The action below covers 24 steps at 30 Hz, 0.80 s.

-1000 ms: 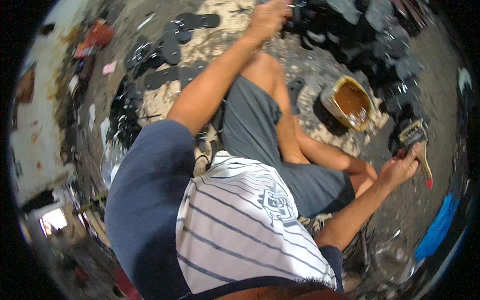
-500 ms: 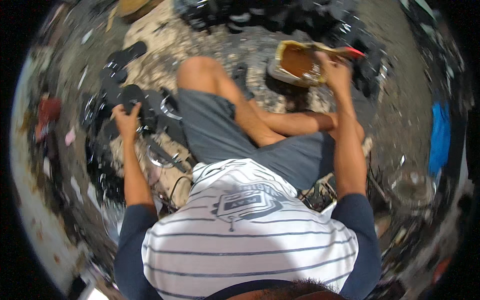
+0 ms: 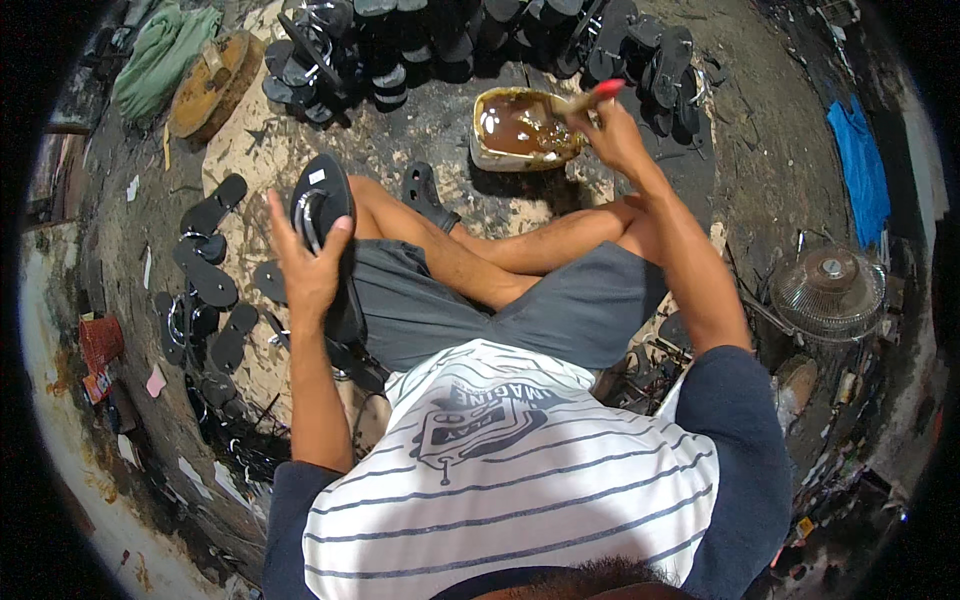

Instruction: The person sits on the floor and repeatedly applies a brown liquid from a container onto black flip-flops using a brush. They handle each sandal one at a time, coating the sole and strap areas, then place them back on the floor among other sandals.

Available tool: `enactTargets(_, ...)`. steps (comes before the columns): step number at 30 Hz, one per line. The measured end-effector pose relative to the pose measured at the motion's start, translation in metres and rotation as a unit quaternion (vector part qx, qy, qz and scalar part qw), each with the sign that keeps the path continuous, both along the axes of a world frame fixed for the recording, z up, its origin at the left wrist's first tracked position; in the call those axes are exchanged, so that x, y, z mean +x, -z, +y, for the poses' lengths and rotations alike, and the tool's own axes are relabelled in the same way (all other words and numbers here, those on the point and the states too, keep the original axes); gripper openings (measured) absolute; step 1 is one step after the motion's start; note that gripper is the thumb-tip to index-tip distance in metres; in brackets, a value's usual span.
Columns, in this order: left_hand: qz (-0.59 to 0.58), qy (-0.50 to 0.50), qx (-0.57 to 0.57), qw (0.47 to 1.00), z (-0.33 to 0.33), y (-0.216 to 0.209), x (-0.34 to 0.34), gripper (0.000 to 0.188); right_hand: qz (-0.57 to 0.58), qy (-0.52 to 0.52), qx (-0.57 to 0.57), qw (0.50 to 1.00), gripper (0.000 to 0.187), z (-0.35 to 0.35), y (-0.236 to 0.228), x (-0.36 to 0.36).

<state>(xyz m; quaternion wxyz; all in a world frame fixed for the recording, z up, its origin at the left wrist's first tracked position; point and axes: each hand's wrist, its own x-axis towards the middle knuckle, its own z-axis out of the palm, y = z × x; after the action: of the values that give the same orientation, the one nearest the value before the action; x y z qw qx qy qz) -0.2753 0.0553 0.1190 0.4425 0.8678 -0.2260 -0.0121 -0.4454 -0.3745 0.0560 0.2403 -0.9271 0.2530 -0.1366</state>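
Note:
My left hand (image 3: 312,268) grips a black sandal (image 3: 322,185) in front of my left knee. Its thumb lies over the sandal's edge, and the sole points up and away from me. A white label and shiny strap show on the sandal. In my right hand (image 3: 618,138) is a brush (image 3: 580,104) with a red-ended handle. The brush reaches over the right side of a whitish tub (image 3: 490,162) of glossy brown liquid; its tip is hard to make out.
Black sandals (image 3: 390,45) stand in rows along the far side. More loose soles (image 3: 207,270) lie at my left. A clog (image 3: 428,195) shows by my crossed legs. To the right are a fan (image 3: 830,285) and blue cloth (image 3: 858,170); a brown wooden block (image 3: 212,90) lies far left.
My left hand has come away from the sandals at the left and brought one up beside my knee. My right hand still holds the brush at the tub. The view has shifted and sharpened.

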Motion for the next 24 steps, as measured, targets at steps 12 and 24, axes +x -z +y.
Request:
enactTargets(12,0.420,0.071,-0.428,0.797,-0.067,-0.051,0.012,0.062,-0.360,0.098,0.408,0.833,0.040,0.092,-0.155,0.043)
enactTargets(24,0.472,0.228,-0.501,0.689,-0.099,-0.056,-0.044,0.073,-0.413,0.003,0.382,0.827,0.031,0.160,-0.154,0.067)
